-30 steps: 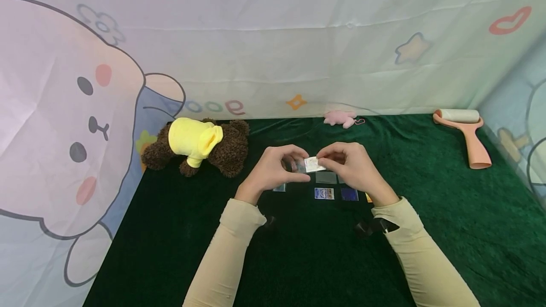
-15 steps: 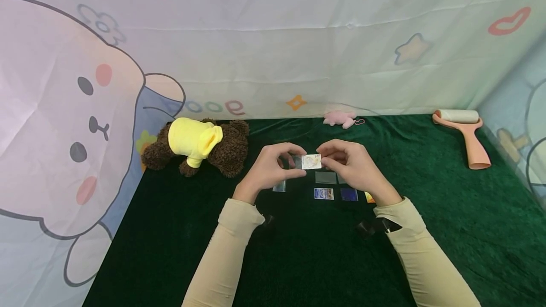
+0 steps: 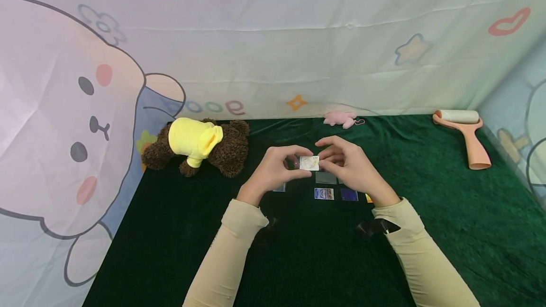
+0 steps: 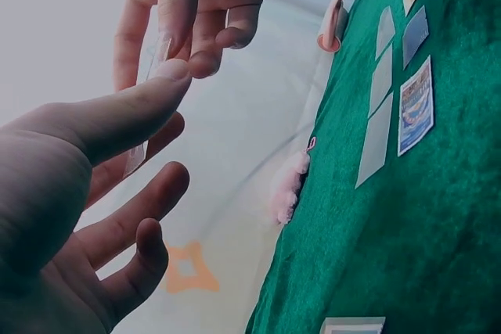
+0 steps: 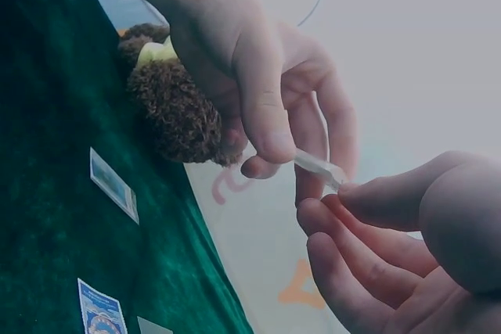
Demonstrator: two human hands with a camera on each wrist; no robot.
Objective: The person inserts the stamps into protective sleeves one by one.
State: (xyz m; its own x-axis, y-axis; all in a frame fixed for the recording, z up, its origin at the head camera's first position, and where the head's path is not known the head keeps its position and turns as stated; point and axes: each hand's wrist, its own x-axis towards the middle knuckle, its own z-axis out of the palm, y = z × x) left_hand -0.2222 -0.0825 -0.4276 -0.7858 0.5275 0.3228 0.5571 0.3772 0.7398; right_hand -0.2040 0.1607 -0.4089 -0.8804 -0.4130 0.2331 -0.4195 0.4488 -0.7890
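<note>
Between the hands, raised over the green cloth, is a small whitish card [image 3: 309, 163] in what looks like a clear sleeve [image 4: 138, 157]. The left hand [image 3: 276, 168] pinches its left side between thumb and fingers. At its right edge the right hand [image 3: 346, 162] pinches with thumb and a curled finger, while the index finger stands extended. The right wrist view shows the card [image 5: 315, 165] nearly edge-on, with the left hand [image 5: 262, 76] above and the right hand [image 5: 415, 248] below.
On the green cloth [image 3: 307, 259] lie a blue-and-white card [image 3: 324, 194], a dark blue card [image 3: 349, 194], a yellow-orange card [image 3: 369, 198], grey translucent sleeves [image 3: 326, 177] and a card at left [image 5: 114, 184]. Behind are a brown plush [image 3: 234, 148], pink plush [image 3: 340, 118] and orange-handled roller [image 3: 471, 143].
The whitish card has shifted left into the left hand's grasp, and less of the clear part shows beside it. The right index finger has lifted away from the card.
</note>
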